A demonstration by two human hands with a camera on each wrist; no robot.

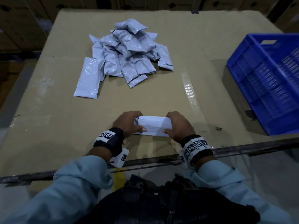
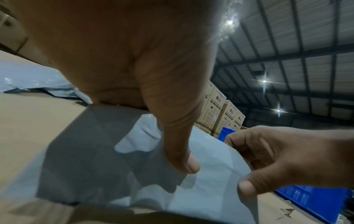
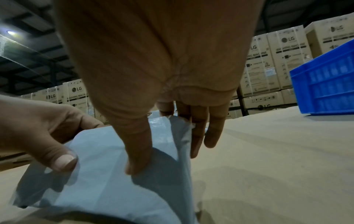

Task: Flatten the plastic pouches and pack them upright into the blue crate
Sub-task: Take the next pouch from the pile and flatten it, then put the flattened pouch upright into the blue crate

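One pouch (image 1: 154, 126) in hand, near edge of the cardboard-covered table (image 1: 64, 126).
Left hand (image 1: 129, 122) and right hand (image 1: 178, 125) each pinch an end, thumbs on top, fingers curled behind. Pile of grey pouches (image 1: 126, 52) lies farther back; blue crate (image 1: 265, 81) stands at right, well apart.

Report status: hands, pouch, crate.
Left hand and right hand grip pouch by its ends. Blue crate right, path unobstructed. Pile waiting.
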